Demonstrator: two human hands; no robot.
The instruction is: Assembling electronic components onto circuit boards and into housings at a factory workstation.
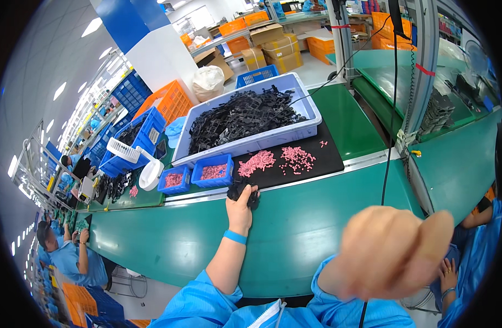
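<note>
My left hand [239, 212] is closed around a small bunch of black plastic parts [243, 192] over the near edge of the black mat. Large and blurred, my right hand [396, 251] is raised close to the camera with its fingers curled in; whatever it may hold is hidden. Beyond my left hand, small pink pieces [256, 163] lie in a heap on the black mat [330, 156], with a looser spread of pink pieces [297, 159] to their right. Two small blue bins [229, 177] of pink pieces stand to the left. A big pale-blue tub [251, 143] behind holds many black plastic parts [240, 117].
The green bench [294, 229] spans the front. A white fan [150, 174] stands left of the bins, near a blue crate [152, 128]. A black cable [390, 164] hangs beside a metal post [423, 71] at right. Co-workers sit on both sides.
</note>
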